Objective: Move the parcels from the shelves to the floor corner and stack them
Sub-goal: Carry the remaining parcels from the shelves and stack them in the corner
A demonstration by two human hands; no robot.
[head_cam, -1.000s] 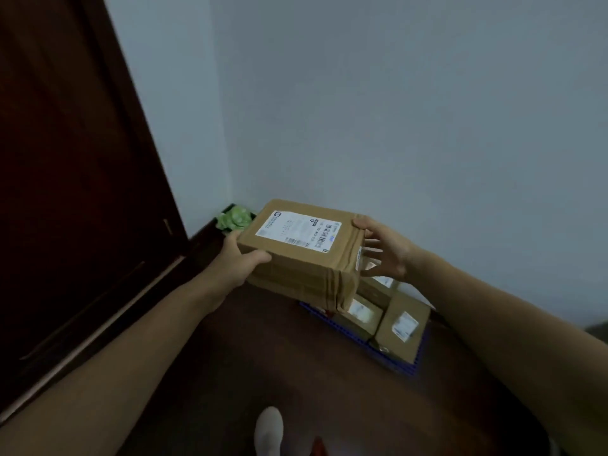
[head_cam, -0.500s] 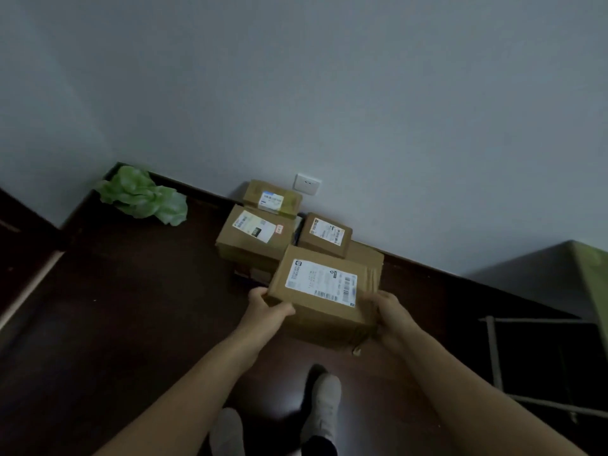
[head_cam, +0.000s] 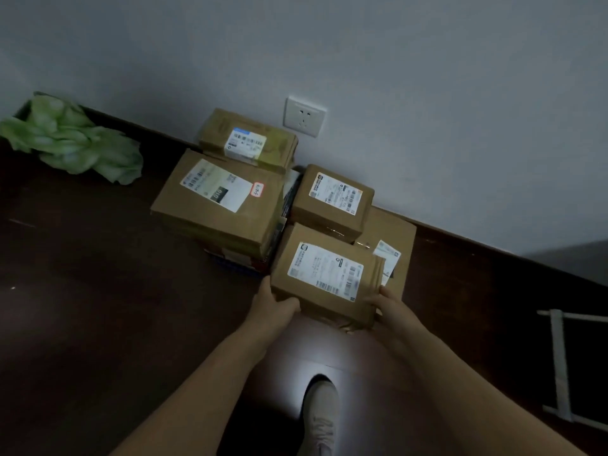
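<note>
1. Parcel (head_cam: 325, 274) of brown cardboard, white shipping label facing up, at the front of a pile on the floor against the wall. It overlaps a flat box (head_cam: 399, 240) behind and to its right. Whether it rests on that box or hangs just above it cannot be told.
2. The left hand (head_cam: 274, 306) grips the parcel's near left corner, thumb curled onto the top edge and fingers hidden beneath. The right hand (head_cam: 390, 306) grips the near right corner, fingers wrapped along the side.
3. Five cardboard parcels show, counting the held one. A small parcel (head_cam: 332, 199) sits just behind it. A large parcel (head_cam: 217, 205) with a red-bordered sticker lies to the left, and a long parcel (head_cam: 246, 141) stands at the back against the wall. The fifth is the flat box. All five carry white labels.
4. Something blue (head_cam: 237, 263) pokes out under the large parcel; what it is cannot be told.
5. The floor (head_cam: 98, 307) is dark wood with a dark skirting board. The wall (head_cam: 427, 77) is pale grey and has one white socket (head_cam: 304, 116) above the pile.
6. One crumpled green thing (head_cam: 72, 143) lies in the corner to the left, well apart from the pile. One white frame (head_cam: 559, 363) lies at the right edge. One pale shoe (head_cam: 320, 413) shows between the forearms.
</note>
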